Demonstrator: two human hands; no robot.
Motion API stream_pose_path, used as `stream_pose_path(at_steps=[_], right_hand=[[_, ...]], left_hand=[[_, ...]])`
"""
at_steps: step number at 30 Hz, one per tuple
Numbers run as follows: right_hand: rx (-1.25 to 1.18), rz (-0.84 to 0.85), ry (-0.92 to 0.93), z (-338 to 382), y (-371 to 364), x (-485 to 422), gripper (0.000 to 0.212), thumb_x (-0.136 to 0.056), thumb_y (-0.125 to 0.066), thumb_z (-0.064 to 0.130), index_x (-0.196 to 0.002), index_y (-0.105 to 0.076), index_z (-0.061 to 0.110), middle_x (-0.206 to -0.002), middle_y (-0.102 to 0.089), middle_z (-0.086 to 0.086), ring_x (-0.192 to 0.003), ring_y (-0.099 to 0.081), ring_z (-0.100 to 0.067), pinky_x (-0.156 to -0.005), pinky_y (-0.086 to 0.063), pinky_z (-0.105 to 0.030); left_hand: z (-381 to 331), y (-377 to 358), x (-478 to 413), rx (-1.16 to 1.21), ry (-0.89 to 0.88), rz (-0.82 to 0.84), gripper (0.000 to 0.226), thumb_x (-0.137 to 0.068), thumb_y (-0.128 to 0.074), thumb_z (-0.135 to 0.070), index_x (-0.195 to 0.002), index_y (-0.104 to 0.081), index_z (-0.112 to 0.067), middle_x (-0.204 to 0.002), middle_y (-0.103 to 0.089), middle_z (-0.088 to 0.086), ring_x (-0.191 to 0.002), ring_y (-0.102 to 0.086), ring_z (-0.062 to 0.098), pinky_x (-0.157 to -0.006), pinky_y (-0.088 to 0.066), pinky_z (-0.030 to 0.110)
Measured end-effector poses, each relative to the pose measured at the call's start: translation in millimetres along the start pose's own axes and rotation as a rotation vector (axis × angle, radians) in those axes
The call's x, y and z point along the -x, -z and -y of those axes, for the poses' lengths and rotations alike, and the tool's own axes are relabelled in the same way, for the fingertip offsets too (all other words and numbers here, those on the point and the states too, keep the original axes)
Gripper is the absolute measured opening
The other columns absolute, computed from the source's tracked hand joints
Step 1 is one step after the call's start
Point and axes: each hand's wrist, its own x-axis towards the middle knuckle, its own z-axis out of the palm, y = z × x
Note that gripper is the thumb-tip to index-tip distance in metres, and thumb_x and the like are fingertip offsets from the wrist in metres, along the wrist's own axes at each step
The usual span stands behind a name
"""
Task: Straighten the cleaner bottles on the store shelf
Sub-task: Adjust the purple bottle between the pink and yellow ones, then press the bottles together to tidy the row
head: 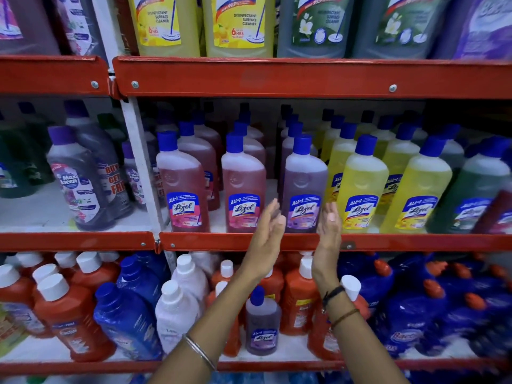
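Note:
A purple cleaner bottle (pixel 303 184) with a blue cap stands at the front of the middle shelf (pixel 249 241). Two pink bottles (pixel 182 184) (pixel 243 187) stand in a row to its left, and yellow bottles (pixel 363 187) stand to its right. My left hand (pixel 267 231) is raised flat just left of the purple bottle's base, fingers apart. My right hand (pixel 329 228) is flat just right of it. Both palms face the bottle, and neither hand clearly touches it.
The red upper shelf edge (pixel 277 79) hangs over the bottle caps. Below, orange (pixel 69 314), blue (pixel 127 320) and white bottles crowd the lower shelf, along with a small purple bottle (pixel 263 325). A white upright post (pixel 138 162) divides the shelving at left.

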Motion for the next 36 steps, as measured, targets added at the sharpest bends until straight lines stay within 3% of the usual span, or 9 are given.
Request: stream_pose_path(at_steps=[2,6,10,14,22,26,30,33,36], right_hand=[[0.017,0.057,-0.069,-3.9,-1.2,-1.2,0.058,-0.093,-0.032,0.046,-0.145,-0.030,0.020,-0.150,-0.037,0.001,-0.135,-0.039,-0.008,-0.097,-0.042,-0.009],[0.004,0.164,-0.167,0.5,-1.2,-4.9,0.052,-0.101,-0.019,0.036,-0.145,-0.031,0.010,-0.141,-0.044,-0.001,-0.122,-0.045,-0.008,-0.075,-0.044,0.000],[0.019,0.172,-0.166,8.3,34.3,-28.0,0.054,-0.100,-0.020,0.040,-0.143,-0.036,0.012,-0.144,-0.045,-0.001,-0.128,-0.045,-0.009,-0.085,-0.043,0.000],[0.034,0.176,-0.182,7.7,33.1,-22.9,0.050,-0.100,-0.025,0.038,-0.139,-0.042,0.012,-0.138,-0.050,-0.003,-0.126,-0.048,-0.013,-0.079,-0.046,-0.001],[0.032,0.173,-0.199,11.8,26.5,-21.6,0.049,-0.100,-0.027,0.038,-0.136,-0.047,0.011,-0.138,-0.053,-0.007,-0.119,-0.053,-0.014,-0.077,-0.050,-0.006],[0.038,0.209,-0.167,16.2,34.1,-21.1,0.049,-0.100,-0.026,0.040,-0.133,-0.050,0.012,-0.138,-0.055,-0.009,-0.123,-0.054,-0.014,-0.096,-0.046,-0.019],[0.041,0.098,0.066,23.5,61.0,-18.7,0.051,-0.095,-0.032,0.045,-0.120,-0.059,0.010,-0.125,-0.063,-0.011,-0.118,-0.059,-0.016,-0.098,-0.048,-0.026],[0.029,0.011,0.182,27.6,87.1,-32.9,0.056,-0.093,-0.033,0.043,-0.125,-0.055,0.004,-0.130,-0.058,-0.015,-0.123,-0.054,-0.019,-0.102,-0.044,-0.027],[0.049,0.004,0.127,28.7,101.5,-53.3,0.059,-0.091,-0.032,0.049,-0.134,-0.048,0.013,-0.141,-0.050,-0.006,-0.131,-0.046,-0.011,-0.105,-0.039,-0.018]], left_hand=[[0.8,-2.1,-1.0,-0.043,0.052,0.050,0.066,-0.089,-0.029,-0.054,-0.148,-0.017,-0.028,-0.156,-0.021,-0.007,-0.136,-0.020,-0.003,-0.103,-0.022,0.005],[10.5,1.5,-4.3,-0.058,0.053,0.033,0.060,-0.088,-0.019,-0.065,-0.143,-0.010,-0.045,-0.153,-0.013,-0.017,-0.144,-0.010,0.006,-0.116,-0.012,0.031],[8.4,-30.0,-14.2,-0.007,0.052,0.058,0.064,-0.075,-0.023,-0.085,-0.134,-0.018,-0.062,-0.158,-0.019,-0.010,-0.142,-0.021,0.008,-0.118,-0.020,0.040],[10.4,-25.4,-13.1,0.129,0.057,0.029,0.079,-0.062,-0.031,-0.092,-0.131,-0.027,-0.054,-0.152,-0.027,-0.010,-0.138,-0.029,0.006,-0.110,-0.027,0.022],[17.0,-20.7,-16.0,0.158,0.066,-0.023,0.093,-0.059,-0.032,-0.094,-0.138,-0.025,-0.044,-0.138,-0.035,-0.025,-0.132,-0.032,0.003,-0.105,-0.029,0.014],[23.1,-30.9,-11.8,0.081,0.003,-0.170,0.062,-0.077,-0.034,-0.080,-0.130,-0.039,-0.047,-0.142,-0.043,-0.012,-0.131,-0.039,0.003,-0.109,-0.035,0.027],[14.9,-59.1,1.2,0.015,-0.224,-0.390,0.045,-0.091,-0.038,-0.048,-0.121,-0.053,-0.018,-0.124,-0.055,0.010,-0.117,-0.052,0.012,-0.097,-0.042,0.025],[5.5,-84.0,-0.6,0.037,-0.244,-0.237,0.042,-0.092,-0.038,-0.047,-0.120,-0.055,-0.020,-0.124,-0.057,0.008,-0.120,-0.052,0.017,-0.103,-0.040,0.031],[2.5,-105.4,-12.6,0.022,-0.085,-0.052,0.054,-0.085,-0.029,-0.069,-0.127,-0.043,-0.039,-0.142,-0.044,-0.003,-0.134,-0.037,0.009,-0.113,-0.029,0.038]])
